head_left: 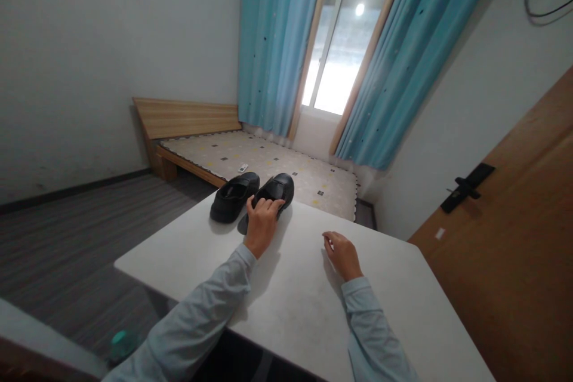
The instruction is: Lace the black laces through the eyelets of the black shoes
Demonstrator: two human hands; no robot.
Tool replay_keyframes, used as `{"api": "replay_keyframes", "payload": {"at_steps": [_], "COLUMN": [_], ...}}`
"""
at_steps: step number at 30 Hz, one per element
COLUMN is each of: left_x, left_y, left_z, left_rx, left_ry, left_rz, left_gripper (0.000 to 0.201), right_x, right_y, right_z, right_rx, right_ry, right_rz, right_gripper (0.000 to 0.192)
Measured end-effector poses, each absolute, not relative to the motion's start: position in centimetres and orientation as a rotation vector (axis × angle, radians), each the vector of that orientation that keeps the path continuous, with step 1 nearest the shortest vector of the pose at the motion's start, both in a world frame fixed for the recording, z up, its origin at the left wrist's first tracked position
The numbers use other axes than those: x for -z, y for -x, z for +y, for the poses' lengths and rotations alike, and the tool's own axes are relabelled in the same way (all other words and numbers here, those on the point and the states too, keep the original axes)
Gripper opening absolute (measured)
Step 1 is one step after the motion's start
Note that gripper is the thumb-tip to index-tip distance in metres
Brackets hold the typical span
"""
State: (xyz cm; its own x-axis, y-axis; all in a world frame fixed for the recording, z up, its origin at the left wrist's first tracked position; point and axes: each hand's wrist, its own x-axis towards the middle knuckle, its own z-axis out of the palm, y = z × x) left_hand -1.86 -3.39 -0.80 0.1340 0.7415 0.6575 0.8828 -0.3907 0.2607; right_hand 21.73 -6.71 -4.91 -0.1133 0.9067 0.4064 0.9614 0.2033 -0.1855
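A pair of black slip-on shoes stands side by side near the table's far left edge. Over the right-hand shoe (pixel 284 184) lies my left hand (pixel 262 224), its fingers and thumb closed around the shoe's sides and covering its middle. The left-hand shoe (pixel 233 197) sits just beside it, untouched, with its opening facing up. My right hand (pixel 342 253) is over the middle of the white table (pixel 295 292), apart from the shoes. Its fingers are curled in toward the thumb, and nothing shows in them.
Beyond the table is a low wooden bed with a patterned mattress (pixel 286 161), and a small white remote (pixel 243 168) lies on it. Blue curtains (pixel 282 42) hang by the window. A wooden door (pixel 514 239) with a black handle stands at the right. A green object (pixel 123 341) is low at left.
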Motion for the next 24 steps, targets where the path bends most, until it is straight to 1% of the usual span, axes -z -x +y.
{"api": "replay_keyframes", "payload": {"at_steps": [5, 8, 11, 15, 20, 24], "left_x": [1.3, 2.0, 3.0, 4.1, 5.0, 5.2], "left_y": [-0.3, -1.6, -2.9, -4.1, -4.7, -4.9], "left_z": [-5.0, -5.9, -6.6, -7.2, -7.7, -7.6], "left_rx": [1.165, 1.181, 1.226, 1.285, 1.242, 1.161], "left_ry": [2.355, 2.451, 2.503, 2.513, 2.554, 2.632], "left_rz": [-1.388, -1.232, -1.071, -0.920, -0.857, -0.760], "left_gripper": [0.027, 0.024, 0.020, 0.018, 0.014, 0.016], "right_x": [5.1, 5.5, 5.9, 6.3, 6.8, 7.2], "right_y": [-22.3, -22.4, -22.6, -23.1, -23.6, -23.5], "right_z": [-6.1, -5.6, -5.3, -5.0, -4.5, -4.3], "right_rx": [0.004, -0.114, -0.156, -0.171, -0.243, -0.238], "right_ry": [1.647, 1.570, 1.504, 1.520, 1.617, 1.581], "right_rz": [-1.769, -1.633, -1.558, -1.461, -1.521, -1.615], "right_gripper": [0.031, 0.042, 0.050, 0.053, 0.059, 0.060]}}
